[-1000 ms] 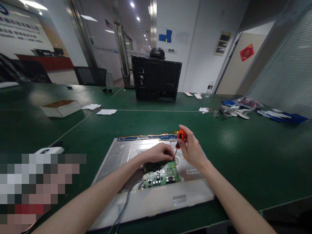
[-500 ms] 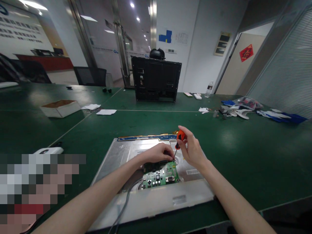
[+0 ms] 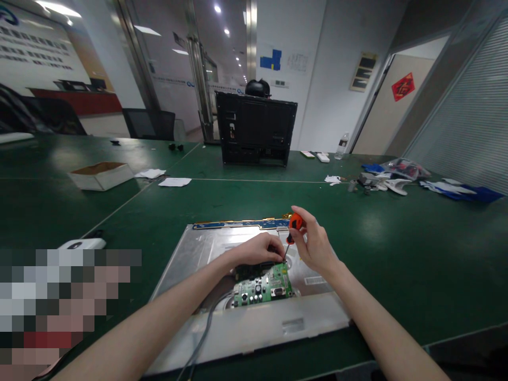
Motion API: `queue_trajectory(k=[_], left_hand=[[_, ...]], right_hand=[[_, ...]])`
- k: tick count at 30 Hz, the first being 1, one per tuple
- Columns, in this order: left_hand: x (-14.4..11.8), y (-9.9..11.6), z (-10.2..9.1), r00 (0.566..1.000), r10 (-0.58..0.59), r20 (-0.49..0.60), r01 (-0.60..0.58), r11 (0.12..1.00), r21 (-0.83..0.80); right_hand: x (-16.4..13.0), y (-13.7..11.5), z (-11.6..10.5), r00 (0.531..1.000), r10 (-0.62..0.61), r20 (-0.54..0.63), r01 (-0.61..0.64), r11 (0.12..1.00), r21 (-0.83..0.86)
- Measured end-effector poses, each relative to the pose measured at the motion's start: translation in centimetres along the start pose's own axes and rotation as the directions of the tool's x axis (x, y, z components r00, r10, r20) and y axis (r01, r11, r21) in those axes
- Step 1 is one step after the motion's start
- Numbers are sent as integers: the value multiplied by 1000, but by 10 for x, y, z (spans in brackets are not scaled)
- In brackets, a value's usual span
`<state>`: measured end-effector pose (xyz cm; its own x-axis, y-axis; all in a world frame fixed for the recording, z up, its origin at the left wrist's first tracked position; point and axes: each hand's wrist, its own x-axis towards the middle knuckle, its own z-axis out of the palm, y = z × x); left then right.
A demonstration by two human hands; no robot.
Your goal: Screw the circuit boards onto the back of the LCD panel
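While the right hand (image 3: 313, 246) pinches the orange screwdriver (image 3: 292, 226) upright — tip down at the green circuit board (image 3: 264, 286) — the left hand (image 3: 257, 250) rests curled, fingertips pressed on that board, inside the metal panel (image 3: 206, 248) on the bench (image 3: 397, 248).

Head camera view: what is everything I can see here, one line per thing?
Metal panel: one, silver, flat on the table's near edge.
Circuit board: one, green, on the panel.
Screwdriver: one, orange handle, tip down at the board's far corner.
Cable: one, grey, trailing off the near edge.
Black housing: one, upright, far centre.
Cardboard box: one, white, open, far left.
Paper scraps: white, beside the box.
Water bottle: one, clear, far right.
Table: green.
Left hand: on the board's far edge.
Right hand: gripping the screwdriver.
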<state>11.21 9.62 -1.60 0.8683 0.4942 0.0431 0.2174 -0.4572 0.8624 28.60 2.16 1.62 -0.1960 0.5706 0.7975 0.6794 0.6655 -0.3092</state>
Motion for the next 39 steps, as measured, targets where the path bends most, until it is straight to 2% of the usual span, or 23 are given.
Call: queue_trajectory(k=[16,25,31,35,39], left_hand=[[0,0,0,1000,2,6,-2,999,38],[1,-2,1,1000,-1,12,1,1000,14],[1,-2,1,1000,-11,-2,11,1000,1],[0,-2,2,1000,-25,3,25,999,-46],[0,-1,2,1000,-29,7,29,999,-19]], right_hand=[[2,-1,-1,997,-78,-25,77,996,-38],[2,3,1,997,-3,-83,1,1000,-20],[2,-3,-1,998,-20,-58,20,1000,3],[1,-3,-2,999,4,-54,-3,1000,20],[0,-1,-3,999,24,-27,-23,999,42]])
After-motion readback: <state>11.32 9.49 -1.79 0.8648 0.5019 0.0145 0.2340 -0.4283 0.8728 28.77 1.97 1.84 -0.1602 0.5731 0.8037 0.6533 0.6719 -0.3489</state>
